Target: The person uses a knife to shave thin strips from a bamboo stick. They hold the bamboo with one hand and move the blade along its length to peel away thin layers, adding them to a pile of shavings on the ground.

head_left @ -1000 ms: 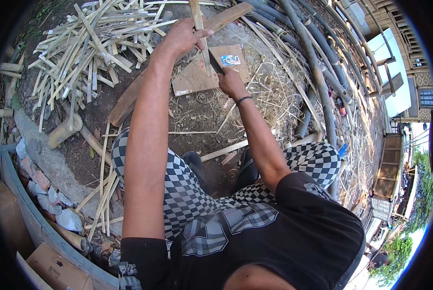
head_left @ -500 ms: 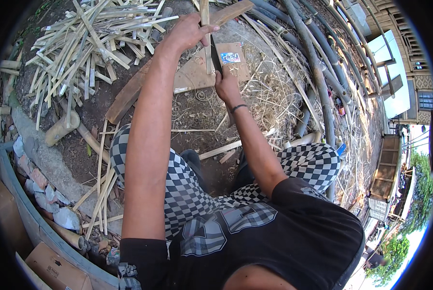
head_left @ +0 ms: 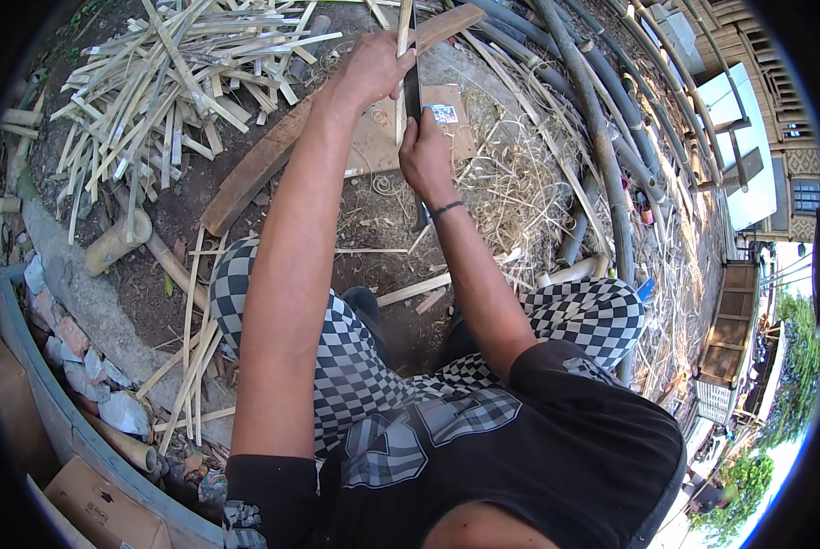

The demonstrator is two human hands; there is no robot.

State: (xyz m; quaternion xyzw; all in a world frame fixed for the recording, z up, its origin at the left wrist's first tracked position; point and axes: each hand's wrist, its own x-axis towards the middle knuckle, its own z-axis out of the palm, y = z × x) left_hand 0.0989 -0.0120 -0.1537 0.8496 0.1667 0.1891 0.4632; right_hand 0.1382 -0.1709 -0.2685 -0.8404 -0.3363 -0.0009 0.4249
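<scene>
My left hand (head_left: 370, 69), closed, grips a pale bamboo strip (head_left: 401, 117) held upright in the picture ahead of me. My right hand (head_left: 428, 162) is wrapped round a long knife; its dark blade (head_left: 413, 90) runs alongside the strip, close to my left fingers. Below my right fist shows the lower end of the knife's handle (head_left: 420, 218). Under both hands lies a flat brown board (head_left: 370, 145) with a small coloured label. Thin curled shavings (head_left: 515, 183) cover the ground to its right.
At the far left is a big pile of split bamboo strips (head_left: 176, 82). A wooden plank (head_left: 262, 171) slants beneath my left forearm. Long bamboo poles (head_left: 602, 137) lie at the right. Loose strips (head_left: 193, 389) rest beside my left knee, near a cardboard box (head_left: 108, 503).
My right hand has shifted slightly outward along the strip, bringing the knife more upright in the picture. My left hand and the strip have moved slightly right.
</scene>
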